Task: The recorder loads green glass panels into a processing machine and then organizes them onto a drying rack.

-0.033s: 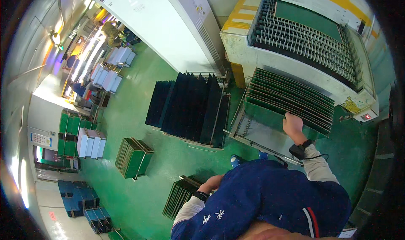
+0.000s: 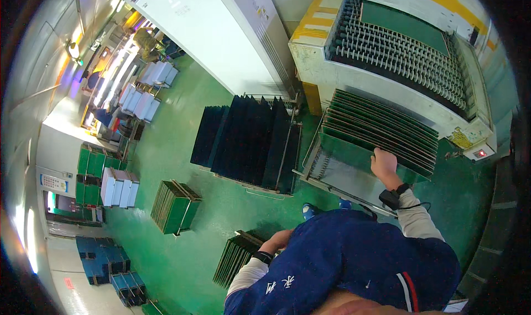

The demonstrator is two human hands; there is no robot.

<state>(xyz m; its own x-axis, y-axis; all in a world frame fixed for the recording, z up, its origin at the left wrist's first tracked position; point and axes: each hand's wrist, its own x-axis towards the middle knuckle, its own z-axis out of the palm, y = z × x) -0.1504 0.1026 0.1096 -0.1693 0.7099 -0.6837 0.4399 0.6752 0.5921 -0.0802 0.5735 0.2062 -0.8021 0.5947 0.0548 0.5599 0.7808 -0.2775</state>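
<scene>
My right hand [image 2: 384, 163] is closed at the top edge of the front green panel [image 2: 348, 151], its fingers curled over the rim. That panel stands in a metal rack [image 2: 332, 183], in front of several more upright green panels [image 2: 381, 129]. Close to my waist is my left hand [image 2: 276, 241], whose fingers are hidden by my body and dark blue clothing. Just beyond it, a small rack of thin dark green panels [image 2: 235, 257] stands low on the floor.
Beyond the panel rack stands a roller machine [image 2: 398, 55] with a green panel [image 2: 406, 24] lying on its rollers. A cart of tall dark panels [image 2: 243, 143] is left of it. A smaller green panel rack [image 2: 174, 207] stands further left; a white cabinet [image 2: 204, 27] rises behind.
</scene>
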